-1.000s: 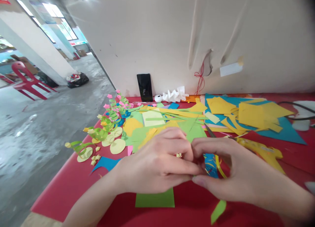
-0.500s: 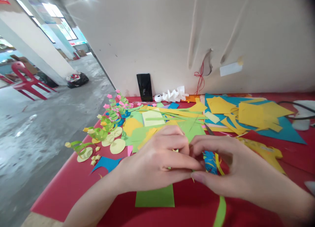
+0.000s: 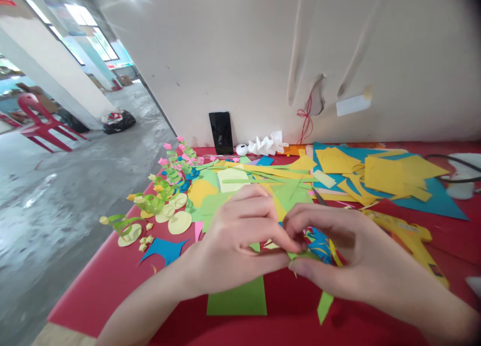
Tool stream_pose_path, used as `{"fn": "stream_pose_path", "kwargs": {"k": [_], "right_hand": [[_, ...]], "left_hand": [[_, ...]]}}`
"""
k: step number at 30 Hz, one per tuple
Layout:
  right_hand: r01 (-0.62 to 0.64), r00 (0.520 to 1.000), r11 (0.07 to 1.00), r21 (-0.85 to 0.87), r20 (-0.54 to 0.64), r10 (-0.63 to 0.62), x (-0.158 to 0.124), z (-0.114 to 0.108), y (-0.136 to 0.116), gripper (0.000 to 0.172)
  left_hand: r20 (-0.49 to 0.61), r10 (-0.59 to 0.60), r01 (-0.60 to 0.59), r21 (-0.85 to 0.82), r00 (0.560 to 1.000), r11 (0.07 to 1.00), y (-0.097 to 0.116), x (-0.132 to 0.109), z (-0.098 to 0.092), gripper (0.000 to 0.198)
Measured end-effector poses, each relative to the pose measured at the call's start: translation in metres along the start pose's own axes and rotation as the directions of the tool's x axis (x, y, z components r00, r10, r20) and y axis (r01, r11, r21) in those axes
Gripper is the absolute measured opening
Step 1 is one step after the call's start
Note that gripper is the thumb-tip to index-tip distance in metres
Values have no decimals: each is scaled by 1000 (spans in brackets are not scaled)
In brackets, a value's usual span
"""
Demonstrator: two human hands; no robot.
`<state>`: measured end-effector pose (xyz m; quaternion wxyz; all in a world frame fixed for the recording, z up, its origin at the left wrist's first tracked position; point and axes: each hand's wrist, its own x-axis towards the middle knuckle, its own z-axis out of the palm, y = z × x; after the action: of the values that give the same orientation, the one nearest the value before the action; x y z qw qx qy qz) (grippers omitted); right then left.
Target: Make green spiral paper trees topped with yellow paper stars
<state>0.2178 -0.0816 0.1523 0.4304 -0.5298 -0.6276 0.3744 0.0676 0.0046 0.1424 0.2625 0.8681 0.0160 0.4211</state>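
My left hand [image 3: 246, 236] and my right hand [image 3: 334, 246] meet over the red tabletop, fingertips close together. Pinched between them is a green paper strip [image 3: 300, 255], and a green tail [image 3: 324, 307] hangs below my right hand. Part of the strip is hidden by my fingers. Behind the right hand's fingers lie blue paper scraps [image 3: 319, 243] with thin yellow bits. Under my left hand, a green paper sheet [image 3: 236, 298] lies flat. A yellow glue gun [image 3: 409, 236] rests beyond my right wrist.
Curled green paper pieces with pink and yellow stars [image 3: 175, 165] stand at the table's left edge, near cream paper discs [image 3: 179, 222]. Yellow sheets [image 3: 394, 176] lie over blue paper at the right. A black phone [image 3: 221, 132] leans on the white board [image 3: 255, 60]. Scissors [image 3: 319, 198] lie behind my right hand.
The hanging green tail has become shorter and swung left, and more green strip shows between my fingertips. My left hand has shifted slightly left.
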Motion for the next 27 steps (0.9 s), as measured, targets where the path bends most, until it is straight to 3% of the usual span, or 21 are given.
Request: {"fn": "stream_pose_path", "kwargs": {"k": [4, 9, 11, 13, 16, 21, 27], "right_hand": [[-1, 1000, 1000, 6, 26, 1, -3, -1, 0, 9], [-28, 995, 997, -75, 89, 34, -7, -4, 4, 14], [-32, 994, 995, -98, 105, 42, -7, -4, 4, 15], [-28, 994, 994, -103, 100, 39, -7, -4, 4, 14], [-24, 997, 998, -63, 73, 29, -7, -5, 5, 8], [-27, 999, 1000, 6, 45, 27, -6, -5, 5, 17], [-13, 1000, 996, 91, 22, 11, -6, 0, 5, 15]], "left_hand": [[21, 46, -47, 22, 999, 999, 1, 1, -1, 22], [303, 117, -112, -32, 946, 993, 1, 4, -5, 16], [354, 139, -125, -61, 925, 990, 1, 4, -5, 17], [328, 139, -128, -54, 934, 990, 1, 3, -5, 19], [201, 100, -99, -17, 974, 995, 2, 2, -5, 16], [27, 31, -30, -11, 999, 999, 3, 1, -4, 5], [-3, 15, -15, 0, 1000, 1000, 3, 0, -3, 14]]}}
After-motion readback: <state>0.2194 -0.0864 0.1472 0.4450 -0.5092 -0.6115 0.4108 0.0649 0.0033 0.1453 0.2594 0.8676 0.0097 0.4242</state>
